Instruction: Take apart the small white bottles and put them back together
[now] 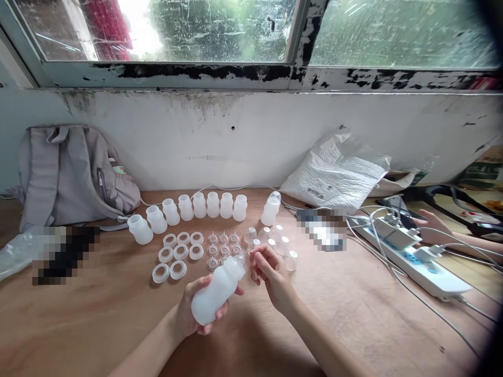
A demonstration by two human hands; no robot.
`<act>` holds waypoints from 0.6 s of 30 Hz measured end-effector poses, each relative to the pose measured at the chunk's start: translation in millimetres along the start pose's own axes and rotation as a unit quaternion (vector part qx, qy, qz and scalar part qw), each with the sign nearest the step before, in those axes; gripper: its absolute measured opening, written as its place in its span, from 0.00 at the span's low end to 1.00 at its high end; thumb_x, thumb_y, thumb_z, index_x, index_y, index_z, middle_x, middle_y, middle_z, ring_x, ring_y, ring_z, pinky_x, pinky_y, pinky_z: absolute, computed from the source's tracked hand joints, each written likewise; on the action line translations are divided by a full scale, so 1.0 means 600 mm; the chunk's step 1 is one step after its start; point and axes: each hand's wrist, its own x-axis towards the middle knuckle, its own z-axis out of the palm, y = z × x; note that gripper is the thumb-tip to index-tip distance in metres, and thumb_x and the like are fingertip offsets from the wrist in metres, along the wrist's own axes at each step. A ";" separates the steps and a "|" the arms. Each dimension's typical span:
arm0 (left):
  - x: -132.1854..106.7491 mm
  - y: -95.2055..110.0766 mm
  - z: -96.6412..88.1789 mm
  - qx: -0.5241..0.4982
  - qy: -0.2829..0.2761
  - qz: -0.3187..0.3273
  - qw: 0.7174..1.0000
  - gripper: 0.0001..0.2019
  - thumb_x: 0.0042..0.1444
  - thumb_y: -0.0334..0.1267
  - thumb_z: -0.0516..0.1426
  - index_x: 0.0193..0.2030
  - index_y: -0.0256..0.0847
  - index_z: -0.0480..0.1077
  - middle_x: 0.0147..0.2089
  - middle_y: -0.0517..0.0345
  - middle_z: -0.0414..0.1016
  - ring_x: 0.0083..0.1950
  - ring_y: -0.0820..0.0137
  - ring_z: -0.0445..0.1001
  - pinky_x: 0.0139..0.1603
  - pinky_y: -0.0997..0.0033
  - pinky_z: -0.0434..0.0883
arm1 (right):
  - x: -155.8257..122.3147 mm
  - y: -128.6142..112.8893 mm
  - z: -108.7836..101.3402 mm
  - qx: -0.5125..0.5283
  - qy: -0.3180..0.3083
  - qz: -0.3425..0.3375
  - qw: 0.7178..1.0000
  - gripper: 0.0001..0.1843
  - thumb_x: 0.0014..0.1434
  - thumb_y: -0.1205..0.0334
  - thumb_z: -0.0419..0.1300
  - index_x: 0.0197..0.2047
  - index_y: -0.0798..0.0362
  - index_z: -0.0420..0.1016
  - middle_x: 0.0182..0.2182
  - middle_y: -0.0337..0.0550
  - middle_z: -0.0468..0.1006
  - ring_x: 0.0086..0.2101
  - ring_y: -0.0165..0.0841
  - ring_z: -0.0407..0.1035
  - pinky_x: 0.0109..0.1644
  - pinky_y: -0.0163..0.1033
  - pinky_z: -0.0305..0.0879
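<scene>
My left hand (188, 309) is wrapped round a frosted white baby bottle (214, 297), tilted with its top toward the upper right. A ring collar and a clear nipple (242, 258) sit on the bottle's mouth. The bent fingers of my right hand (271, 272) are pinched at the nipple's tip. Behind the hands lie several white ring collars (181, 252), several clear nipples (223, 237), partly covered by the held bottle, and several clear domed caps (264, 233), partly covered by my right hand.
Several open bottles (186, 207) stand in a curved row at the back, with a capped bottle (271, 208) to their right. A grey backpack (74, 173) is at left, a silver mailing bag (334, 173) at back right. Cables surround a power strip (432, 277); another person's hand (434, 228) is beyond.
</scene>
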 end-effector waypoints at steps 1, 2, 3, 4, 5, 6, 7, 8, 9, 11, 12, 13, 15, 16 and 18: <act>0.000 0.001 0.003 0.013 0.013 -0.005 1.000 0.32 0.50 0.56 0.45 0.52 0.27 0.60 0.22 0.57 0.65 0.13 0.77 0.63 0.08 0.81 0.47 | 0.000 0.001 0.000 0.003 0.001 0.000 1.000 0.11 0.52 0.53 0.56 0.30 0.52 0.61 0.18 0.31 0.59 0.17 0.23 0.54 0.19 0.30 0.49; 0.001 0.001 0.006 0.024 0.019 -0.010 0.999 0.32 0.50 0.55 0.45 0.52 0.27 0.60 0.22 0.57 0.65 0.13 0.76 0.64 0.08 0.80 0.47 | 0.000 0.003 0.001 0.002 0.003 0.000 1.000 0.11 0.52 0.54 0.56 0.30 0.52 0.61 0.17 0.31 0.59 0.17 0.23 0.53 0.19 0.30 0.49; 0.001 0.000 0.008 0.034 0.021 -0.014 0.999 0.31 0.50 0.54 0.45 0.52 0.27 0.60 0.23 0.56 0.66 0.14 0.76 0.64 0.09 0.80 0.48 | 0.000 0.004 0.001 -0.001 0.004 -0.001 1.000 0.11 0.52 0.54 0.57 0.29 0.52 0.60 0.16 0.30 0.59 0.17 0.23 0.53 0.19 0.30 0.49; 0.002 0.000 0.010 0.040 0.022 -0.017 0.999 0.31 0.51 0.53 0.45 0.51 0.26 0.60 0.23 0.56 0.66 0.14 0.76 0.64 0.09 0.80 0.48 | 0.001 0.006 0.001 -0.006 0.004 0.000 1.000 0.12 0.52 0.54 0.57 0.28 0.52 0.60 0.16 0.30 0.58 0.16 0.23 0.52 0.19 0.30 0.48; 0.003 -0.001 0.011 0.044 0.024 -0.017 0.999 0.30 0.51 0.53 0.45 0.51 0.26 0.60 0.23 0.55 0.66 0.14 0.75 0.65 0.09 0.80 0.48 | 0.001 0.008 0.001 -0.010 0.004 0.001 1.000 0.12 0.52 0.54 0.57 0.28 0.52 0.60 0.15 0.30 0.58 0.16 0.23 0.52 0.19 0.30 0.48; 0.003 -0.001 0.012 0.047 0.028 -0.014 0.998 0.30 0.51 0.52 0.45 0.51 0.26 0.60 0.23 0.55 0.66 0.14 0.75 0.65 0.09 0.80 0.49 | 0.002 0.009 0.000 -0.015 0.003 0.003 1.000 0.12 0.52 0.54 0.57 0.27 0.52 0.60 0.15 0.30 0.58 0.16 0.23 0.51 0.19 0.30 0.48; 0.003 -0.001 0.013 0.048 0.032 -0.013 0.998 0.30 0.52 0.52 0.45 0.52 0.26 0.60 0.24 0.55 0.66 0.14 0.75 0.65 0.09 0.80 0.49 | 0.003 0.011 -0.001 -0.018 0.004 0.003 1.000 0.12 0.52 0.54 0.57 0.27 0.52 0.61 0.14 0.30 0.58 0.16 0.23 0.52 0.19 0.30 0.48; 0.003 0.000 0.014 0.051 0.035 -0.013 0.998 0.29 0.52 0.51 0.45 0.52 0.27 0.60 0.24 0.55 0.66 0.14 0.75 0.65 0.09 0.80 0.49 | 0.004 0.011 -0.001 -0.021 0.006 0.003 1.000 0.12 0.51 0.54 0.58 0.26 0.53 0.61 0.15 0.30 0.58 0.17 0.23 0.52 0.19 0.30 0.48; 0.003 0.001 0.015 0.052 0.037 -0.014 0.998 0.29 0.52 0.51 0.45 0.52 0.27 0.60 0.24 0.55 0.66 0.14 0.75 0.65 0.09 0.80 0.49 | 0.005 0.012 -0.002 -0.022 0.007 0.001 1.000 0.12 0.51 0.55 0.58 0.27 0.53 0.62 0.15 0.31 0.59 0.17 0.23 0.53 0.19 0.30 0.48; 0.003 0.003 0.016 0.051 0.039 -0.013 0.998 0.29 0.52 0.51 0.45 0.52 0.27 0.60 0.24 0.55 0.66 0.15 0.75 0.65 0.09 0.80 0.50 | 0.006 0.012 -0.004 -0.020 0.005 -0.004 1.000 0.11 0.51 0.56 0.58 0.28 0.53 0.63 0.17 0.31 0.60 0.18 0.23 0.54 0.20 0.30 0.49; 0.003 0.004 0.016 0.049 0.038 -0.013 0.998 0.29 0.52 0.50 0.45 0.52 0.27 0.60 0.24 0.55 0.66 0.15 0.75 0.65 0.09 0.80 0.50 | 0.007 0.012 -0.005 -0.018 0.001 -0.006 1.000 0.10 0.51 0.56 0.58 0.28 0.53 0.64 0.18 0.32 0.60 0.18 0.23 0.54 0.20 0.30 0.49; 0.003 0.005 0.016 0.045 0.037 -0.010 0.998 0.29 0.52 0.50 0.45 0.53 0.27 0.59 0.24 0.55 0.66 0.15 0.75 0.65 0.09 0.80 0.50 | 0.009 0.012 -0.006 -0.016 -0.005 -0.007 1.000 0.09 0.51 0.57 0.58 0.29 0.53 0.65 0.18 0.32 0.61 0.18 0.23 0.54 0.20 0.30 0.50; 0.004 0.006 0.015 0.040 0.037 -0.004 0.999 0.29 0.52 0.50 0.44 0.54 0.27 0.58 0.24 0.55 0.67 0.15 0.75 0.65 0.09 0.80 0.51 | 0.012 0.011 -0.010 -0.012 -0.013 -0.011 1.000 0.08 0.52 0.57 0.58 0.31 0.53 0.66 0.19 0.33 0.61 0.19 0.23 0.55 0.21 0.30 0.51; 0.005 0.007 0.014 0.040 0.036 -0.001 0.999 0.29 0.52 0.50 0.44 0.54 0.27 0.57 0.24 0.55 0.67 0.15 0.75 0.65 0.09 0.80 0.51 | 0.014 0.011 -0.013 -0.010 -0.012 -0.018 1.000 0.08 0.52 0.57 0.57 0.32 0.53 0.66 0.19 0.33 0.61 0.19 0.24 0.55 0.21 0.31 0.51; 0.005 0.008 0.012 0.047 0.037 0.002 0.998 0.29 0.53 0.50 0.44 0.55 0.28 0.57 0.25 0.54 0.67 0.16 0.74 0.66 0.10 0.80 0.52 | 0.017 0.009 -0.021 -0.010 -0.003 -0.039 0.999 0.07 0.53 0.58 0.56 0.34 0.52 0.66 0.19 0.33 0.61 0.20 0.24 0.56 0.22 0.31 0.52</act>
